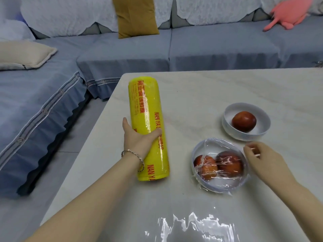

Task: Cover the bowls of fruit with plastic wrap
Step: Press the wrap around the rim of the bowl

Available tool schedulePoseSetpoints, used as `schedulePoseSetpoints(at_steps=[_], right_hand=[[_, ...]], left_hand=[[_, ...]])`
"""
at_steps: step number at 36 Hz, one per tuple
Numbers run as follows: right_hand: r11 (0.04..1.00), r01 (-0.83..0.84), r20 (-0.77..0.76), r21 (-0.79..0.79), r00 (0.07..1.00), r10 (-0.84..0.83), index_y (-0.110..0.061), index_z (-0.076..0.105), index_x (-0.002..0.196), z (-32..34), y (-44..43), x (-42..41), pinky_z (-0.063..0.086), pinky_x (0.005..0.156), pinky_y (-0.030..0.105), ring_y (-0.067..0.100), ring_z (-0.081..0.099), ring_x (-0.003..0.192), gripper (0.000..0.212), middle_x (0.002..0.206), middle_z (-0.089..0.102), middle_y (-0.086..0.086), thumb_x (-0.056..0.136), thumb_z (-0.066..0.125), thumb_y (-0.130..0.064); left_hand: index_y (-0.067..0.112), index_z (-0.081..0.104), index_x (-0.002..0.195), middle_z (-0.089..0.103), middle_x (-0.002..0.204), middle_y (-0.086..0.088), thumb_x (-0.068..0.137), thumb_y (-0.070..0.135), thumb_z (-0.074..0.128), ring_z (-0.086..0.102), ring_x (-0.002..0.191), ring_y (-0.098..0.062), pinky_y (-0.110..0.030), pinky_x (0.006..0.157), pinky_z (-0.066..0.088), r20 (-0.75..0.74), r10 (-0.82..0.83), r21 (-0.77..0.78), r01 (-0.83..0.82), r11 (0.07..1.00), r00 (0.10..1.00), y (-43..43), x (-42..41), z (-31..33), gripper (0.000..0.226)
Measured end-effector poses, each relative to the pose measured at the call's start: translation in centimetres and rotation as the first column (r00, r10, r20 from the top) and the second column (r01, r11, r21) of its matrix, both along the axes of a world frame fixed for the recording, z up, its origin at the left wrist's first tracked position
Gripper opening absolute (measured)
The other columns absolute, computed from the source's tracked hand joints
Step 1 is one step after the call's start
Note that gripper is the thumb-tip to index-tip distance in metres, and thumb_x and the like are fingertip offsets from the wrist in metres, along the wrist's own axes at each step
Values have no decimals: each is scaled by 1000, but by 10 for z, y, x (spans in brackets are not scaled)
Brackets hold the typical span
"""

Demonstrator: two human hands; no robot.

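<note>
A big yellow roll of plastic wrap (148, 126) lies lengthwise on the table, and my left hand (137, 137) grips it around the middle. A near white bowl (197, 151) holds two red fruits under a stretched sheet of wrap. My right hand (260, 154) is at that bowl's right rim, fingers pinched on the film's edge. Behind it stands a second white bowl (227, 116) with one red fruit (243, 121) and no wrap over it. A loose crinkled sheet of wrap (194, 226) lies on the table at the near edge.
The pale marble table (201, 88) has its left edge just beside the roll. A blue-grey sofa (122, 53) wraps around the back and left, with a mustard cushion (136, 16), a beige pillow (24, 53) and a pink plush toy (288, 13).
</note>
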State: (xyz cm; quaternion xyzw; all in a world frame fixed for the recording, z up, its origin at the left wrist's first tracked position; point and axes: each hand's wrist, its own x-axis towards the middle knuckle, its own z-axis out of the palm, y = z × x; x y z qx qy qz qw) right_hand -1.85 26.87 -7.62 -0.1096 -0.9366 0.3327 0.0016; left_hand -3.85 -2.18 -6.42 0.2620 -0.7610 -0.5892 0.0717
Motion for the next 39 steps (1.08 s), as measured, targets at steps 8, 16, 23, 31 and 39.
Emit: schedulePoseSetpoints(at_steps=[8,16,23,31,39], right_hand=[[992,-102,135,-69,985,111,-13,63,94,-5,-4,-2,33,75,28,25,53,90,24,93,60,8,96,40,-19],[991,-94,109,-98,989,104,-19,63,99,-8,-4,1,33,76,25,21,51,88,24,93,59,1,97,39,-19],[993,-83,93,-78,992,90,-24,60,93,-10,-2,1,34,76,27,22,49,86,21,104,66,8,96,40,-18],[996,-59,93,-69,994,65,-18,63,101,-12,-8,0,37,76,29,29,57,94,24,106,68,11,96,39,-19],[992,-14,148,-128,988,33,-15,53,118,-12,-17,14,50,80,37,31,64,85,29,95,69,14,94,37,-18]], left_hand=[[23,26,138,39,139,0,59,27,84,25,130,-25,-35,101,32,-303,108,-169,-165,972,947,10,-57,28,98],[19,30,136,46,134,-4,52,31,86,41,124,-29,-44,103,38,-300,186,-201,-252,946,936,9,-84,8,102],[20,27,136,44,134,-4,51,30,87,43,122,-27,-47,101,41,-302,156,-200,-222,954,940,6,-73,-13,105],[16,1,147,18,152,-6,60,29,85,26,137,-26,-46,111,28,-139,82,-244,-115,963,987,0,-64,-5,122],[15,51,119,62,101,-3,90,30,55,60,88,-22,-34,84,49,192,-299,71,290,954,935,52,19,-14,34]])
